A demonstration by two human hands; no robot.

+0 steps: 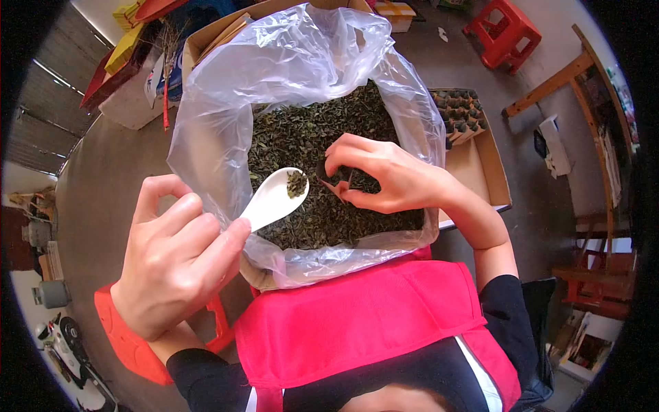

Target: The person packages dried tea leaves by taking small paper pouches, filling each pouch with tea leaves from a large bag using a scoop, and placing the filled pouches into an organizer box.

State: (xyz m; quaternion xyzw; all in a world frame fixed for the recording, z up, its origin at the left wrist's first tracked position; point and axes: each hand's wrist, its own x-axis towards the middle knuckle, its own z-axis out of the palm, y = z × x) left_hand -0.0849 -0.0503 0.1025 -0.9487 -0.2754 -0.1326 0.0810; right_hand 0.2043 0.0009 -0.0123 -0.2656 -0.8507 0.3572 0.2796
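My left hand (178,257) is closed around the handle of a white spoon (266,204). A small clump of dried dark-green leaves (296,184) lies at the spoon's tip. To the right of the spoon, my right hand (395,175) is curled, with the thumb and fingers on a small brownish-pink paper piece (338,189); its opening, if any, cannot be made out. Both hands are above loose dried leaves (316,130), which look like tea. The leaves fill a clear plastic bag (206,130) lining a cardboard box (199,41).
Right of the bag, a shallow carton (491,161) holds rows of small dark-topped packets (461,113). A red stool (504,34) stands at the upper right, near a wooden frame (556,86). An orange-red plastic stool (130,336) is below my left arm.
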